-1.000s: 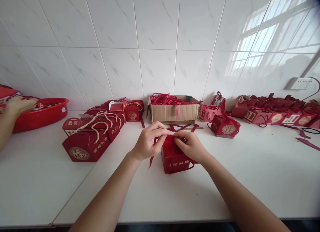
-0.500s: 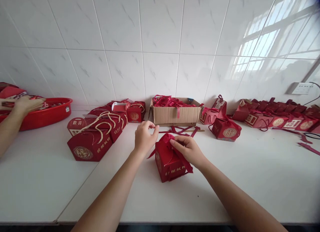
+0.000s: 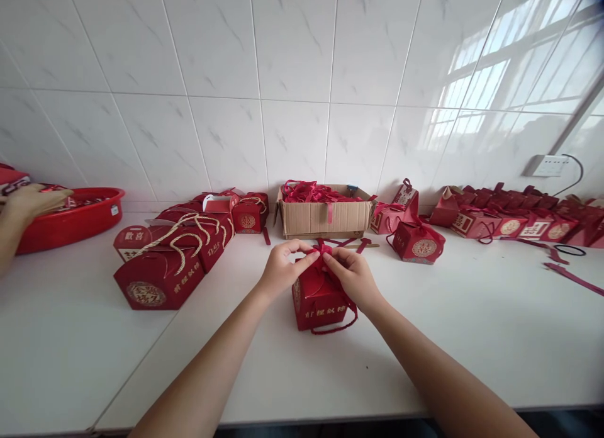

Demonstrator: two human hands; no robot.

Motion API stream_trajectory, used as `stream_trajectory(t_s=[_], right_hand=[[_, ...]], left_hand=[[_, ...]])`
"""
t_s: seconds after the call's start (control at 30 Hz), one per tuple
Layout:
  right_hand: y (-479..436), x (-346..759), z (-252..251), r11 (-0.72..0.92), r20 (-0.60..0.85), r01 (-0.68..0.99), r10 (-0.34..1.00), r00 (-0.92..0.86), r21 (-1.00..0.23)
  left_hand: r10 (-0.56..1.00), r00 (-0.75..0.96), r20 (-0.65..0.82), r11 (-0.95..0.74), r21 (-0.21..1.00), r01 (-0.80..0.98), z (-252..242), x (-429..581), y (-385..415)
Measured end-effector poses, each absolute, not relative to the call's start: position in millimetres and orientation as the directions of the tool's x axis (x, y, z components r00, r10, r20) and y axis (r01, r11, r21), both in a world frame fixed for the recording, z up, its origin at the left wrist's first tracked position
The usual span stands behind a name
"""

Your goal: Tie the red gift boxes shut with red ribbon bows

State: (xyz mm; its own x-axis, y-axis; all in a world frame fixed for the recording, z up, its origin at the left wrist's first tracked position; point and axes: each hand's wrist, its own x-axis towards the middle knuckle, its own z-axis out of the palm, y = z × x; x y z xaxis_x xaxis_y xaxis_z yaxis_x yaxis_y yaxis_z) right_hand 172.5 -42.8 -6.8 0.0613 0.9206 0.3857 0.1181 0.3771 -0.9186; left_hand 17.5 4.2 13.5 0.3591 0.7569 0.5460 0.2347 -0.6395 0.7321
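Note:
A small red gift box (image 3: 321, 296) with gold lettering stands on the white table in front of me. On its top a red ribbon (image 3: 323, 249) is gathered into a bow or knot. My left hand (image 3: 285, 268) pinches the ribbon from the left, thumb against fingers. From the right, my right hand (image 3: 353, 277) pinches the same ribbon, its thumb close to the left one. A dark red cord handle hangs in a loop at the box's front lower edge. The fingers partly hide the knot.
Behind the box is a cardboard box (image 3: 325, 219) of red ribbons. Red boxes with rope handles (image 3: 160, 274) line the left; more red boxes (image 3: 512, 227) stand at the right. Loose ribbons (image 3: 573, 277) lie on the table. A co-worker's hand (image 3: 35, 201) is over a red basin (image 3: 94, 214).
My left hand has come down and right, from free beside the box onto the ribbon. The box has turned slightly, and its cord handle now shows in front.

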Motion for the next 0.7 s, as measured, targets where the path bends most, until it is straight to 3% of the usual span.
stream_trajectory(t_s=[0.27,0.53,0.7], right_hand=[[-43.5,172.2,-7.6,0.375,0.373,0.019,0.916,0.145,-0.927],[-46.9,173.2,-1.2,0.380,0.421,0.254,0.897,0.135,-0.890],[-44.9,175.2,-1.8,0.421,0.543,0.494,0.830,0.129,-0.761]], left_hand=[[0.735,0.458,0.500,-0.624,0.762,0.172,15.1,19.1,-3.5],[0.737,0.441,0.513,-0.631,0.755,0.176,7.1,21.6,1.3],[0.748,0.403,0.528,-0.632,0.752,0.187,1.6,22.0,6.6]])
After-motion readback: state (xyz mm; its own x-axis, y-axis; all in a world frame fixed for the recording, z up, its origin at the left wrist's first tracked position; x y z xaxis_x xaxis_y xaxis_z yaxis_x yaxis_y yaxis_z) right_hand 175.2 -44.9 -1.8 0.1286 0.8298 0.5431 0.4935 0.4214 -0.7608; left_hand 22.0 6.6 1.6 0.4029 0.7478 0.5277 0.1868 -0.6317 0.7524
